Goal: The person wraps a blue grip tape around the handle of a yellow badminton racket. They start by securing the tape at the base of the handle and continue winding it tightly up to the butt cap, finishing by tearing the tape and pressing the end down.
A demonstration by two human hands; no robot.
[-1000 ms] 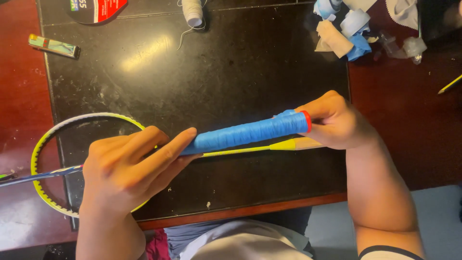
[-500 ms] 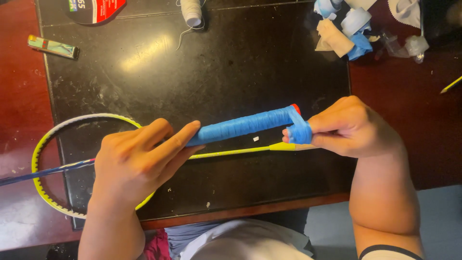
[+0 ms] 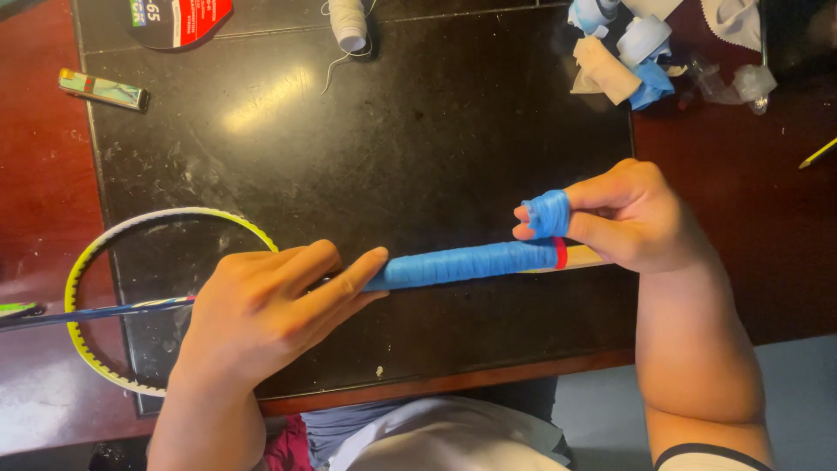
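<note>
A black mat (image 3: 436,131) lies on a dark red-brown table (image 3: 724,218), scuffed and catching a pale glare near its upper left part. The mat's near edge runs just above the person's lap, with a thin strip of table wood showing below it; a grey floor shows past the table's near right corner.

Over the mat's lower half, the left hand (image 3: 261,314) is closed around the shaft end of a racket handle (image 3: 471,263) wrapped in blue grip tape, forefinger stretched along the wrap. The handle lies nearly level, just above the mat, with a red band at its butt end. The right hand (image 3: 636,218) pinches a loose bunched tail of blue tape (image 3: 547,214) between thumb and fingers, just above that red band. A thin dark shaft (image 3: 96,311) runs left from the left hand, off the mat's left edge, crossing a yellow-and-white racket frame (image 3: 157,222) that curves half on the mat, half on the bare wood.

At the mat's far edge stand a white spool of thread (image 3: 350,22) and a red-and-black round pack (image 3: 179,17). Left of the mat's far corner lies a small green lighter (image 3: 103,89). Beyond the mat's far right corner sits a heap of blue and beige tape scraps (image 3: 623,57). The mat's middle is bare between the handle and the spool.
</note>
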